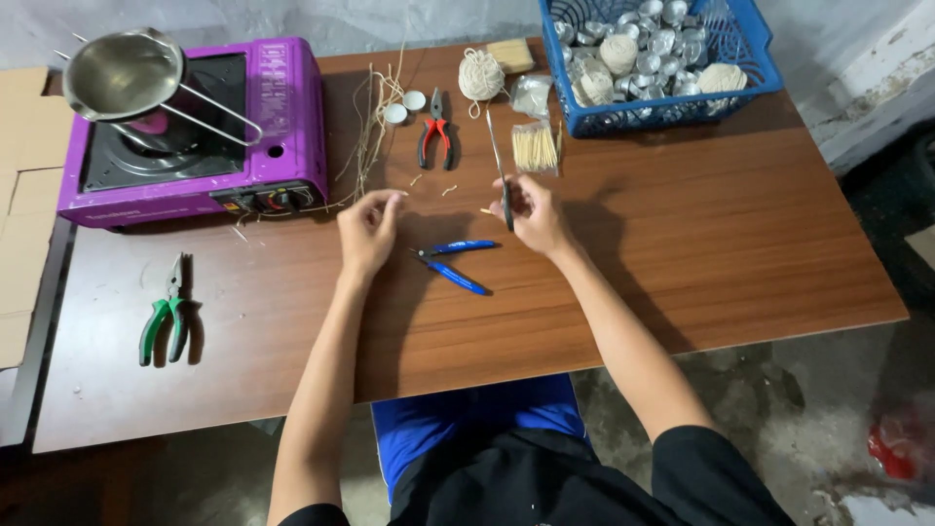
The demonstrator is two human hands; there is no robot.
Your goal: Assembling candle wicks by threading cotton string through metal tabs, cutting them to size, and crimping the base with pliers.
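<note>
My right hand (534, 216) grips a pair of scissors (499, 168) by the handles, with the long blades pointing away from me. My left hand (371, 228) pinches the end of a thin pale string (374, 136) that trails back toward the stove. Blue-handled cutters (453, 263) lie on the wooden table (682, 244) between my hands. Small string offcuts (448, 190) lie just beyond them.
A purple portable stove (282, 127) with a metal pot (122, 73) sits at the far left. Green pliers (166, 317), red pliers (435, 131), a twine ball (480, 74), a bag of sticks (535, 148) and a blue basket (750, 58) of metal cups surround me.
</note>
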